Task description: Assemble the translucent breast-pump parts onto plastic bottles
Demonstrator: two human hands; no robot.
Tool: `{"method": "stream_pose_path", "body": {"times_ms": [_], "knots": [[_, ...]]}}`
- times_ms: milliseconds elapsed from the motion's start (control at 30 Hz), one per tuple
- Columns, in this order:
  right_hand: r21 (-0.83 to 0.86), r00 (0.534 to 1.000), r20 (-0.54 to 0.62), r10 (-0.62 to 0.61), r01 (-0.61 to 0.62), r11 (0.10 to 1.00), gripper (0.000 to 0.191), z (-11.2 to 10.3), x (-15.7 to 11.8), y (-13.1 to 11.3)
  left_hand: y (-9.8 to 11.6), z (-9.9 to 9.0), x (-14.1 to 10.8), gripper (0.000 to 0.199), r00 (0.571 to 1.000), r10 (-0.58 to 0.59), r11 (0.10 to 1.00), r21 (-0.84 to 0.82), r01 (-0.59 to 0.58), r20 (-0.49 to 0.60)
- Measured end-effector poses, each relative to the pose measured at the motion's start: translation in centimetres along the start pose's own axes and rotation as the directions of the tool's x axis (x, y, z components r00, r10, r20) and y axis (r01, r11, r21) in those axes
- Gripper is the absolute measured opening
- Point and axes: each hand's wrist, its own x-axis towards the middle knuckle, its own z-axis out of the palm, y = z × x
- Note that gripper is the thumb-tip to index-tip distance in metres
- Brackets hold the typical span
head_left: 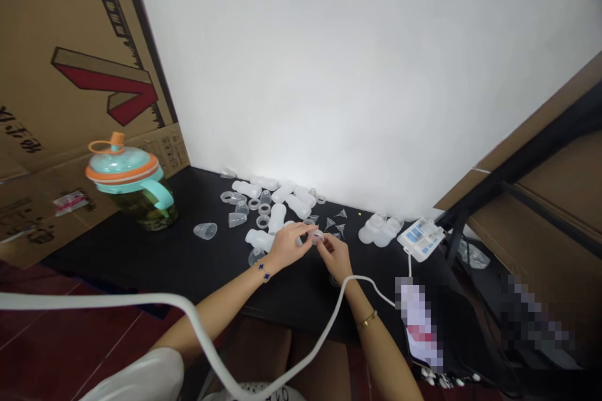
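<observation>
My left hand and my right hand meet over the black table, fingers closed around a small whitish screw ring. Whether anything sits inside the ring is too small to tell. Just beyond my left hand lie several white baby bottle bodies, on their sides. Loose rings and clear domed caps are scattered left of them. A clear cap rests beside my left wrist. Small clear teats lie beyond my right hand.
A teal and orange lidded jug stands at the left by a cardboard box. Finished-looking bottles and a white power strip are on the right, near a partly pixelated phone. A white cable crosses the foreground.
</observation>
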Motion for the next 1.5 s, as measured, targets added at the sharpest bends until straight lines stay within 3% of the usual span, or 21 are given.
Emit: {"method": "stream_pose_path", "body": {"times_ms": [167,533,1500], "knots": [[0.05,0.999,-0.024,0.025,-0.024,0.998,0.027,0.02,-0.02,-0.29,-0.06,0.18,-0.06,0.033,0.998,-0.045,0.998,-0.033,0.046,0.05],[-0.025,0.999,-0.03,-0.03,0.029,0.999,0.026,-0.04,-0.1,-0.38,0.34,0.08,-0.02,0.024,0.998,-0.057,0.998,-0.033,0.058,0.04],[-0.125,0.998,-0.024,-0.054,0.051,0.991,0.028,-0.06,-0.16,-0.26,0.2,0.3,-0.17,0.024,0.998,-0.053,0.999,0.001,0.053,0.038]]}}
